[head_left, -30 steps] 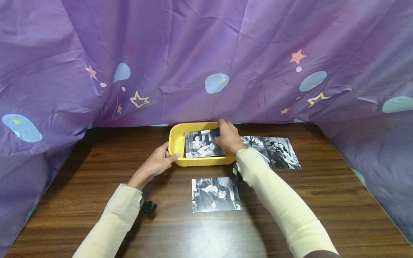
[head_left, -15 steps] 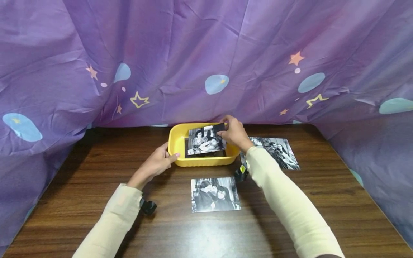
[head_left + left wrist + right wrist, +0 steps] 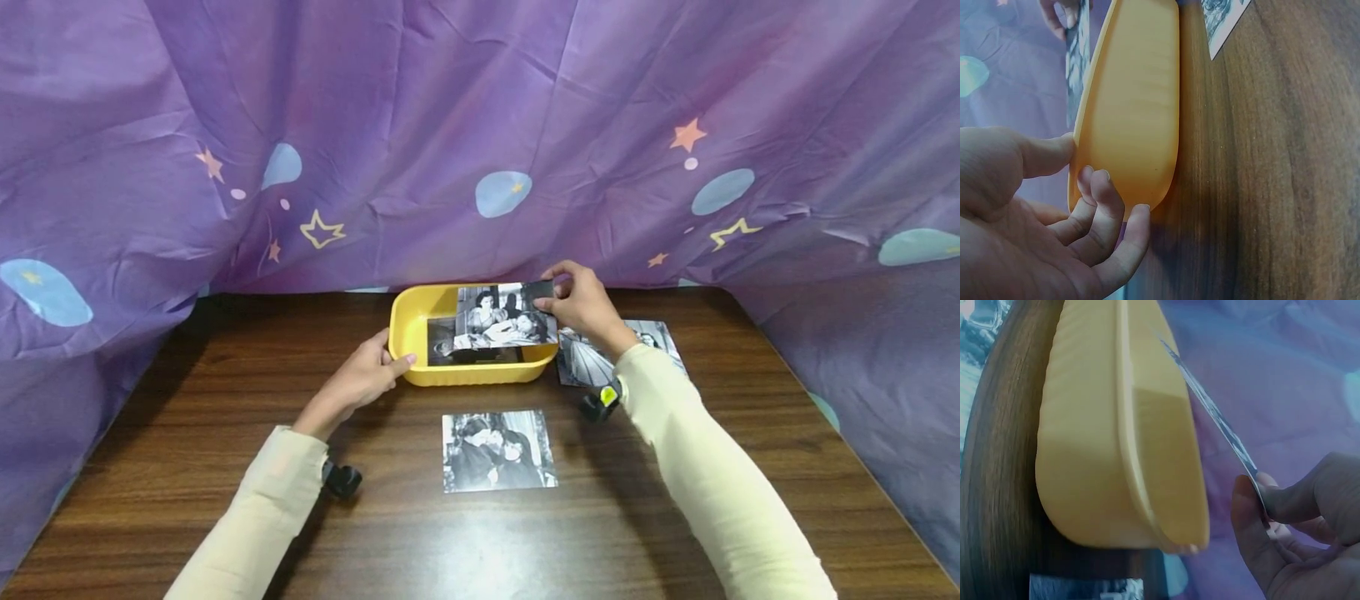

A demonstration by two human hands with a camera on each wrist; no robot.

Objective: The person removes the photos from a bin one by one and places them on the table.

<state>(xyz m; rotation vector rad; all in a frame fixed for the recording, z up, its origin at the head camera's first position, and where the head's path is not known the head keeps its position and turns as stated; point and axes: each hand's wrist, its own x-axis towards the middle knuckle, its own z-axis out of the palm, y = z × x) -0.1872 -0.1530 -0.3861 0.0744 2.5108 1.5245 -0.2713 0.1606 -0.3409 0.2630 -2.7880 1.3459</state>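
Note:
A yellow plastic tray (image 3: 411, 333) stands at the back of the table. My left hand (image 3: 363, 377) holds its left end, thumb on the rim and fingers curled against the outer wall, as the left wrist view shows. Above the tray, my right hand (image 3: 588, 307) pinches a black-and-white photograph (image 3: 502, 317) by its right edge. In the right wrist view the photograph (image 3: 1216, 415) is seen nearly edge-on, thumb on one face and fingers on the other. Another dark photograph (image 3: 472, 357) lies inside the tray, partly covered from above by the held one.
One photograph (image 3: 498, 452) lies on the wooden table (image 3: 262, 400) in front of the tray. Two more lie to the tray's right, a nearer photograph (image 3: 585, 362) and a farther photograph (image 3: 663, 335), partly hidden by my right arm. A purple curtain (image 3: 450, 125) hangs behind the table.
My right hand has lifted the photograph up from inside the tray and moved it rightward, uncovering the darker photograph beneath. My left hand has stayed on the tray's left end.

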